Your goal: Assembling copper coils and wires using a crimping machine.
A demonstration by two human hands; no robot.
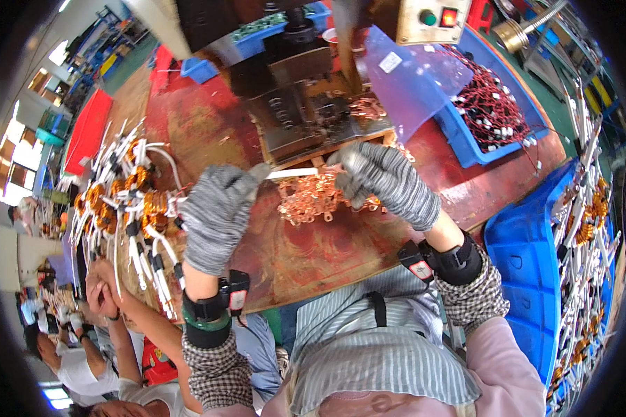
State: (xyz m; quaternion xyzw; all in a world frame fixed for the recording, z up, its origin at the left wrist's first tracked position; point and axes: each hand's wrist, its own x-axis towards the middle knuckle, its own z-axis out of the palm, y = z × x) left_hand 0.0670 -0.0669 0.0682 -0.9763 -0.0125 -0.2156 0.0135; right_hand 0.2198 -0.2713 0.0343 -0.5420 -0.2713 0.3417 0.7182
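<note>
My left hand (pixel 219 217), in a grey striped knit glove, pinches a short length of white wire (pixel 295 172) by its left end. The wire lies level in front of the press. At its right end is my right hand (pixel 391 182), gloved alike, with thumb and fingers pressed together; what they hold is hidden. Beneath the wire spreads a heap of copper terminals (pixel 305 199) on the worn red tabletop (pixel 257 267). The dark metal press (pixel 278 115) stands just beyond both hands, with more copper terminals (pixel 367 108) on its bed.
White-leaded copper coils (pixel 154 208) pile up at left, beside a co-worker's hands (pixel 101 288). A blue bin (pixel 466 149) of dark red wires stands back right, partly under a translucent sheet (pixel 403 76). Another blue bin (pixel 525 278) with coils is at right. A control box (pixel 430 21) hangs above.
</note>
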